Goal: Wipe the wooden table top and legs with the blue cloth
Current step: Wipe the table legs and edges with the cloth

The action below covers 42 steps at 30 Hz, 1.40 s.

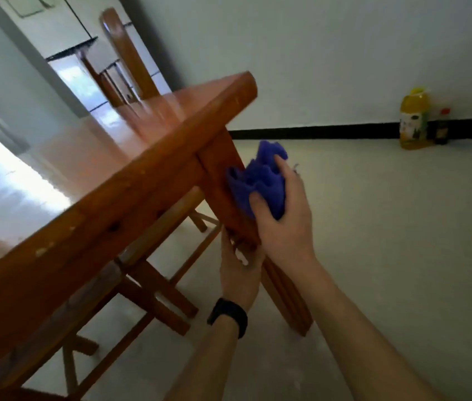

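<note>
The wooden table [130,180] fills the left and middle of the view, its glossy top tilted in the frame. Its corner leg [284,287] runs down to the floor at the middle. My right hand [284,215] presses the bunched blue cloth [261,180] against the upper part of that leg, just under the table top. My left hand [239,267], with a black band on its wrist, grips the same leg just below the cloth.
A wooden chair [122,62] stands at the table's far side. Stool or chair legs [159,302] sit under the table. A yellow bottle [414,118] and a small dark bottle [443,125] stand on the floor against the white wall at the right.
</note>
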Tool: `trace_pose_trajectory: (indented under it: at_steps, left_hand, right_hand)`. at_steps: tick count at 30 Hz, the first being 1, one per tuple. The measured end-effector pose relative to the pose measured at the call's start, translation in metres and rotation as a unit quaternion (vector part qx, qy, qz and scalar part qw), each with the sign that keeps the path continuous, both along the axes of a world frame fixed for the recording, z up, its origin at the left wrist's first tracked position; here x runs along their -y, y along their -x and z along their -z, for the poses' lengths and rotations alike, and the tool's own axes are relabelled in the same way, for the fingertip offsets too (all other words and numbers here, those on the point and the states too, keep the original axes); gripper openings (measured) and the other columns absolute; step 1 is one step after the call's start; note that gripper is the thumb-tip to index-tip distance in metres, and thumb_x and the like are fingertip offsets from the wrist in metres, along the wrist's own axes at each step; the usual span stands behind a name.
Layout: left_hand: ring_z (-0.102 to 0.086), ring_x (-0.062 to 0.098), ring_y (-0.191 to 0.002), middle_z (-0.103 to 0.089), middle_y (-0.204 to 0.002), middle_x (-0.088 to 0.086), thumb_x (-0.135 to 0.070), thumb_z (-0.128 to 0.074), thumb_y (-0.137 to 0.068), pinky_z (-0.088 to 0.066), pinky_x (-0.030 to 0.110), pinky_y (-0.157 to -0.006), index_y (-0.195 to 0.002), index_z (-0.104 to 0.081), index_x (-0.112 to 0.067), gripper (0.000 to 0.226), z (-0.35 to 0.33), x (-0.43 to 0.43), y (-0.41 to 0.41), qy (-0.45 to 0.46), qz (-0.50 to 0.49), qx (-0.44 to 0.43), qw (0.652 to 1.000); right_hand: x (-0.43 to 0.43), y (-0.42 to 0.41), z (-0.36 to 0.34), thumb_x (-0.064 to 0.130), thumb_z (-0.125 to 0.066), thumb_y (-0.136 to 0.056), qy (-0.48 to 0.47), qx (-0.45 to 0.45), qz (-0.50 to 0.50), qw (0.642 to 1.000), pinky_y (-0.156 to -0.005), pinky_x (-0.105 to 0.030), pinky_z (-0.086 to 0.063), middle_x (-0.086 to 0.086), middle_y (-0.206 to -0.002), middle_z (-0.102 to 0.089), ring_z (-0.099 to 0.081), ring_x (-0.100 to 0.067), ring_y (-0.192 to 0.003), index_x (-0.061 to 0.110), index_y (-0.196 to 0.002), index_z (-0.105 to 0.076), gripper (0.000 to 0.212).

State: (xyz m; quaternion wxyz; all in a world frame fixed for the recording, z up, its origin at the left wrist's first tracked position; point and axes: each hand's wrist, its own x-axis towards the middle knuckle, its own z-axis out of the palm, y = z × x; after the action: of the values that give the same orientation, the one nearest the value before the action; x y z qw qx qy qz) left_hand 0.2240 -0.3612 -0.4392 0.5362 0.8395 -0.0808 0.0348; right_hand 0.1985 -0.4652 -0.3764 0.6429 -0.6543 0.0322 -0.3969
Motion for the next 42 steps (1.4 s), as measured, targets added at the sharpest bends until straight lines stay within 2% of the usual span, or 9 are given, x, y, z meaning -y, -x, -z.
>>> trace_pose_trajectory:
  at_steps: [5,8,12,19,26,29,32,37,42]
  left_hand:
    - [-0.06,0.016,-0.115,-0.062,-0.125,-0.007,-0.032,-0.056,-0.096,-0.049,0.043,-0.1,-0.116,-0.053,-0.044,0.024,-0.019,-0.039,0.025,0.057,-0.01,-0.169,0.984]
    - [-0.059,0.021,-0.113,-0.058,-0.121,-0.009,-0.051,-0.053,-0.094,-0.05,0.044,-0.094,-0.126,-0.046,-0.044,0.033,-0.023,-0.053,0.055,0.176,0.047,-0.316,0.931]
    - [-0.05,0.024,-0.12,-0.049,-0.128,-0.009,-0.032,-0.057,-0.097,-0.046,0.044,-0.101,-0.122,-0.04,-0.044,0.032,0.015,-0.041,0.083,0.053,0.044,-0.346,0.936]
    - [-0.053,0.023,-0.111,-0.052,-0.12,-0.01,-0.027,-0.056,-0.097,-0.052,0.045,-0.091,-0.121,-0.045,-0.039,0.029,0.011,-0.055,0.08,0.04,-0.022,-0.306,0.951]
    - [-0.05,0.008,-0.124,-0.049,-0.14,-0.008,-0.023,-0.054,-0.099,-0.041,0.024,-0.101,-0.141,-0.037,-0.032,0.046,-0.076,-0.049,0.028,0.202,-0.124,0.066,0.969]
    - [-0.04,0.003,-0.129,-0.038,-0.15,-0.005,-0.032,-0.047,-0.101,-0.032,0.007,-0.092,-0.148,-0.026,-0.037,0.052,-0.073,-0.01,0.012,0.111,-0.101,0.168,0.974]
    - [-0.037,0.013,-0.135,-0.028,-0.154,-0.001,-0.028,-0.041,-0.102,-0.037,0.019,-0.1,-0.149,-0.019,-0.044,0.054,-0.025,0.008,0.014,0.038,-0.129,0.17,0.976]
    - [-0.063,0.012,-0.102,-0.06,-0.122,-0.003,-0.041,-0.039,-0.103,-0.054,0.017,-0.076,-0.132,-0.044,-0.037,0.03,0.089,0.004,0.032,0.124,-0.096,-0.083,0.984]
    - [-0.056,0.011,-0.08,-0.06,-0.112,0.003,-0.04,-0.034,-0.104,-0.052,0.029,-0.078,-0.12,-0.05,-0.022,0.029,0.178,-0.03,0.005,-0.103,0.013,-0.27,0.957]
  right_hand:
    - [-0.031,0.011,0.049,0.012,-0.064,-0.089,0.228,-0.128,0.034,0.965,-0.107,-0.024,-0.033,-0.001,-0.146,-0.03,-0.037,-0.017,-0.131,0.026,-0.147,-0.029,0.069]
    - [-0.035,0.057,0.111,0.012,-0.057,-0.095,0.083,-0.284,-0.12,0.948,-0.09,-0.012,-0.04,0.012,-0.125,-0.053,-0.056,-0.015,-0.114,0.045,-0.113,-0.044,0.04]
    - [-0.05,0.094,0.154,0.003,-0.065,-0.089,-0.22,-0.369,-0.21,0.878,-0.087,-0.044,-0.057,-0.004,-0.122,-0.06,-0.063,-0.026,-0.106,0.03,-0.115,-0.057,0.039]
    - [-0.036,0.096,0.101,-0.015,-0.055,-0.075,-0.257,-0.373,-0.321,0.832,-0.08,-0.046,-0.058,-0.008,-0.12,-0.059,-0.061,-0.032,-0.106,0.014,-0.113,-0.064,0.049]
    - [0.006,0.024,0.007,0.028,-0.05,-0.099,-0.066,-0.246,-0.173,0.951,-0.109,-0.047,-0.037,0.004,-0.143,-0.045,-0.045,-0.017,-0.13,0.026,-0.142,-0.04,0.045]
    - [0.013,0.006,-0.009,0.04,-0.039,-0.102,-0.035,-0.208,-0.176,0.962,-0.113,-0.042,-0.029,0.007,-0.152,-0.035,-0.036,-0.013,-0.138,0.037,-0.15,-0.024,0.05]
    - [0.008,0.001,0.001,0.045,-0.026,-0.104,0.001,-0.231,-0.204,0.951,-0.113,-0.041,-0.029,0.012,-0.145,-0.042,-0.038,-0.012,-0.136,0.039,-0.149,-0.026,0.045]
    - [0.005,-0.007,0.048,0.043,-0.024,-0.104,-0.004,-0.287,-0.206,0.935,-0.115,-0.043,-0.029,0.011,-0.144,-0.043,-0.04,-0.012,-0.135,0.033,-0.147,-0.031,0.045]
    - [0.021,-0.013,0.088,0.045,-0.028,-0.104,0.027,-0.369,-0.236,0.899,-0.109,-0.045,-0.036,0.01,-0.14,-0.049,-0.044,-0.015,-0.131,0.031,-0.144,-0.039,0.044]
